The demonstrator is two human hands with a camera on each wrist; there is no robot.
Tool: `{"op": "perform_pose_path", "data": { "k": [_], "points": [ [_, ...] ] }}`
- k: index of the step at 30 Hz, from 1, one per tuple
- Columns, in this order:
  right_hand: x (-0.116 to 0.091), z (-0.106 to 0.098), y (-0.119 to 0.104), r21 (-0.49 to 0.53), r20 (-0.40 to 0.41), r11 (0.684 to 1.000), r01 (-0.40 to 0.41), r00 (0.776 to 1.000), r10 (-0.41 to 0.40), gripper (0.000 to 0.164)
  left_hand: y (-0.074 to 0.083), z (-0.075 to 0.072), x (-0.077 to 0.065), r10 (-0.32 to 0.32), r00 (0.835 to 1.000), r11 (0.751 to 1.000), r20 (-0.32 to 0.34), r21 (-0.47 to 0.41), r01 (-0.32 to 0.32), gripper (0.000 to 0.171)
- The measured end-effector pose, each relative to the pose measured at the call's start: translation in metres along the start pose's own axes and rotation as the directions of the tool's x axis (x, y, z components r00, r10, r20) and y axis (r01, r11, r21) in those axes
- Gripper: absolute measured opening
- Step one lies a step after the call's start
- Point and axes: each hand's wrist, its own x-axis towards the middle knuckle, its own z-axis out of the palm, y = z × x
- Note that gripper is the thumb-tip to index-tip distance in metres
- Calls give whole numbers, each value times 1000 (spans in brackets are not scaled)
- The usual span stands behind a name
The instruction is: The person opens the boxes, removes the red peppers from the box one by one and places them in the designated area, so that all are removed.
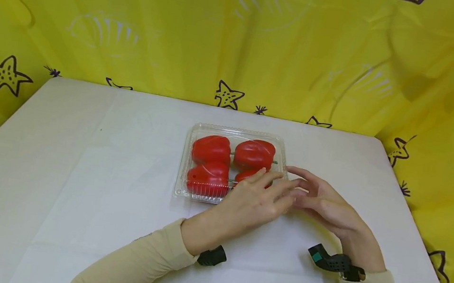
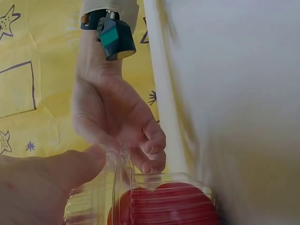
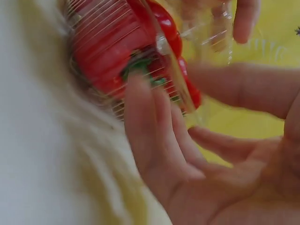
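Observation:
A clear plastic clamshell box (image 1: 183, 174) stands on the table with several red bell peppers (image 1: 211, 149) inside, green stems showing. My left hand (image 1: 255, 202) reaches across the front right of the lid, its fingers toward the right edge and partly covering one pepper. In the left wrist view its thumb (image 2: 70, 171) lies against the clear lid (image 2: 96, 197). At the box's right side is my right hand (image 1: 326, 202), fingers loosely bent around the rim. The right wrist view shows its fingertips (image 3: 140, 98) close to the ridged side wall; firm contact is hard to tell.
White cloth covers the table (image 1: 113, 222). A yellow patterned curtain (image 1: 180, 35) hangs behind it and along both sides. Each wrist wears a dark strap; the right strap (image 1: 333, 261) carries a small device.

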Motion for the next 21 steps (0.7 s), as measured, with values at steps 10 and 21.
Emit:
{"op": "perform_pose_path", "data": {
  "k": [10,21],
  "points": [
    [-6,8,-16,-108,-102,994,29,994,-41,50,-9,-5,-1,-42,999,989,-10,-143,40,38],
    [-3,23,-24,-128,-223,990,-61,974,31,60,-19,-18,-3,-82,986,966,148,-231,115,54]
  ]
}}
